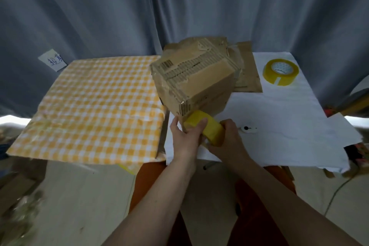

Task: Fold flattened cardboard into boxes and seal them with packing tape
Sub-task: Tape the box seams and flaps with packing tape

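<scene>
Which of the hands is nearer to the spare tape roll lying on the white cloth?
Right. The right hand is below-left of the spare tape roll, gripping another tape roll; the left hand lies farther left.

Left hand [186, 136], right hand [229, 138] curled together

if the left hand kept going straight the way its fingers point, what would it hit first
Probably the cardboard box. The left hand points up and away, fingers on the yellow tape roll held with the right hand, and the box's near corner sits just beyond; depth is unclear.
</scene>
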Demonstrator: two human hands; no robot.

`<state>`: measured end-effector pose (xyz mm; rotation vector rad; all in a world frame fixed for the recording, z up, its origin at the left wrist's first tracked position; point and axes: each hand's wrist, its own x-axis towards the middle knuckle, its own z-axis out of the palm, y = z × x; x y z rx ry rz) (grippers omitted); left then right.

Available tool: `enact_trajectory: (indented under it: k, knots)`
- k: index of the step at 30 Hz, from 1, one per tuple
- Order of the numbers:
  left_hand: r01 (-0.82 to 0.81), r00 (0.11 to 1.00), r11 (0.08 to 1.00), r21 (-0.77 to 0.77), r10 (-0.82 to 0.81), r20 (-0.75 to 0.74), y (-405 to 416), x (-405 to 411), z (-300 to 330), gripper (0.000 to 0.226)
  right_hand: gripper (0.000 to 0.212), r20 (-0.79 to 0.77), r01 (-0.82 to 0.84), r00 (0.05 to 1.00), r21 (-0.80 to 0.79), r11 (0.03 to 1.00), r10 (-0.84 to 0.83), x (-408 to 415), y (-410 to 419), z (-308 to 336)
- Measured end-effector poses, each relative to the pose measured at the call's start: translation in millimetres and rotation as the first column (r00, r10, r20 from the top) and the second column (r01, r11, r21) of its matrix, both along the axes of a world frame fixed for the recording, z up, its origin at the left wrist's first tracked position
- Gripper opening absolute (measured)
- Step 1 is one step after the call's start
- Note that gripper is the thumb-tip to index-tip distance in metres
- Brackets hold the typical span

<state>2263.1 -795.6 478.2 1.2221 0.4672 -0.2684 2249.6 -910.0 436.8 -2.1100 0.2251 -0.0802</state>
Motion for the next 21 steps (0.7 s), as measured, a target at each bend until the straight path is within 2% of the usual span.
enact_trajectory:
  k: [2, 5, 8, 9, 11, 13, 15, 17, 19, 21]
  knots:
    - [-0.060, 0.998, 0.997, -0.042, 0.059, -0.013, -2, 6, 0, 0.078, 0.055, -0.033, -0.084, 0.996, 0.008, 0.996, 0.084, -2, -4, -2]
    - [-0.110, 0.994, 0.991, -0.080, 0.109, -0.021, -1, 6, 0, 0.075, 0.072, -0.102, -0.297, 0.945, 0.130, 0.946, 0.310, -6, -24, 5]
    - [-0.116, 0.993, 0.991, -0.063, 0.117, 0.005, -1, 6, -2, 0.067, 0.072, -0.129, -0.319, 0.924, 0.257, 0.912, 0.360, 0, -61, 7]
    - [-0.121, 0.992, 0.990, -0.071, 0.122, 0.008, -1, 7, -3, 0.063, 0.070, -0.150, -0.278, 0.938, 0.219, 0.935, 0.314, 7, -74, 1]
    - [-0.124, 0.992, 0.987, -0.101, 0.123, -0.012, -1, 9, -4, 0.055, 0.060, -0.196, -0.139, 0.971, 0.000, 0.990, 0.136, 24, -96, -24]
    - [-0.107, 0.994, 0.988, -0.114, 0.103, -0.040, 1, 11, -5, 0.049, 0.049, -0.250, -0.038, 0.968, -0.242, 0.970, -0.025, 40, -110, -55]
    - [-0.096, 0.994, 0.990, -0.104, 0.090, -0.055, 3, 15, -7, 0.047, 0.041, -0.291, -0.069, 0.955, -0.410, 0.909, -0.059, 51, -115, -80]
    - [-0.081, 0.996, 0.994, -0.079, 0.077, -0.053, 6, 17, -6, 0.048, 0.035, -0.301, -0.089, 0.950, -0.507, 0.858, -0.079, 57, -114, -92]
    - [-0.056, 0.998, 0.997, -0.050, 0.054, -0.039, 9, 20, -6, 0.046, 0.030, -0.252, -0.039, 0.959, -0.566, 0.823, -0.127, 59, -112, -95]
    - [-0.038, 0.999, 0.999, -0.027, 0.037, -0.038, 11, 21, -9, 0.041, 0.024, -0.212, 0.013, 0.965, -0.551, 0.834, -0.156, 62, -113, -99]
